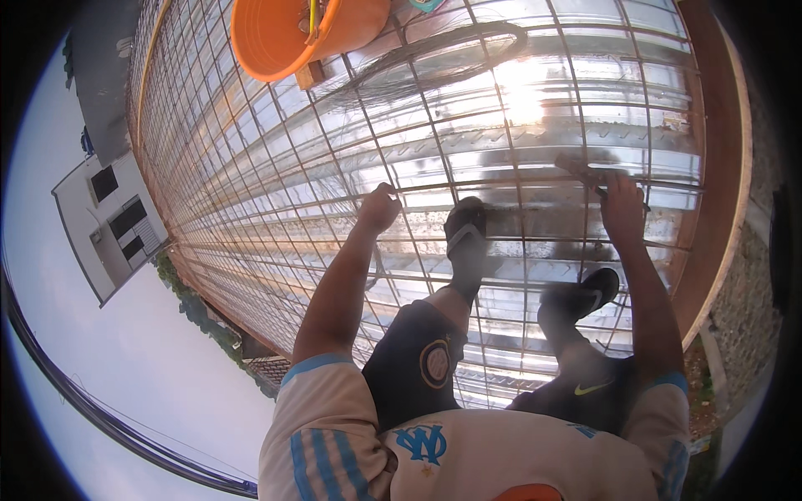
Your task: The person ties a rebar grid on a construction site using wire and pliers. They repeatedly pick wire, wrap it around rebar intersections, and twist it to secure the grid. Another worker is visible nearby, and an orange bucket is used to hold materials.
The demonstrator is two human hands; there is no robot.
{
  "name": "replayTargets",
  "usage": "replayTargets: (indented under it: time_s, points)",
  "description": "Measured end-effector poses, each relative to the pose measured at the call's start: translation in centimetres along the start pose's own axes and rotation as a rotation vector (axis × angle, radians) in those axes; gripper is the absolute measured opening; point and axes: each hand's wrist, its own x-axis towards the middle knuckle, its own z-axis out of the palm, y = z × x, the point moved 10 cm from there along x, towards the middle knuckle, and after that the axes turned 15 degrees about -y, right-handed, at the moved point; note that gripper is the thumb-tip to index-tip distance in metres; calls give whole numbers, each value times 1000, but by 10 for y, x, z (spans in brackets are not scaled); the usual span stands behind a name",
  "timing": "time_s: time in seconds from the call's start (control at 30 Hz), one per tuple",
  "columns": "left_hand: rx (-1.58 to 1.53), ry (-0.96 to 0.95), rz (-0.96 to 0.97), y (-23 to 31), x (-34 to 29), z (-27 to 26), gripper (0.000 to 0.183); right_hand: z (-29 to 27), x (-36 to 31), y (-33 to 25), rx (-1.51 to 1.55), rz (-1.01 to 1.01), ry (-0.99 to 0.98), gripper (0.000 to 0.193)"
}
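Note:
A grid of rusty steel rebar (520, 200) lies over shiny corrugated metal sheeting (476, 150). My left hand (381, 209) is closed, its fingertips pinched together at one of the bars left of my forward foot. What they pinch, if anything, is too small to make out. Farther right, my right hand (623, 209) is wrapped round the handles of what look like pincers (578, 172), their blunt head pointing left above the bars. A loose coil of thin tie wire (443, 63) rests on the grid beyond my hands.
An orange bucket (280, 50) with a yellow-handled tool (314, 18) in it stands at the far left, beside a small wood block (310, 75). A wooden form board (720, 167) edges the deck on the right. My shoes (465, 224) stand among the bars. A white building (109, 221) shows at left.

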Motion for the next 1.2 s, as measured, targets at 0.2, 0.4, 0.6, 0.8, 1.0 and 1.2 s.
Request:
replayTargets:
  time_s: [0.2, 0.4, 0.6, 0.8, 1.0, 1.2]
  points:
    - [-196, 63, -394, -161, -47, 44, 62, -8, 8, -9, -107, -144, 33, 41]
    - [-480, -126, -612, -221, -59, 120, 85, -4, 25, -5, -153, -243, -152, 44]
    - [-243, -225, -712, -233, -39, 170, 102, -4, 35, -7, -53, -298, -291, 38]
    - [-178, -113, -708, -243, -34, 162, 32, 5, 53, -4, -51, -242, -522, 41]
    - [-398, 322, -241, -224, -70, 124, 23, 2, 51, -8, -65, -182, -558, 35]
    - [-836, 674, 16, -189, -128, 82, 30, 1, 65, -3, -96, -54, -703, 43]
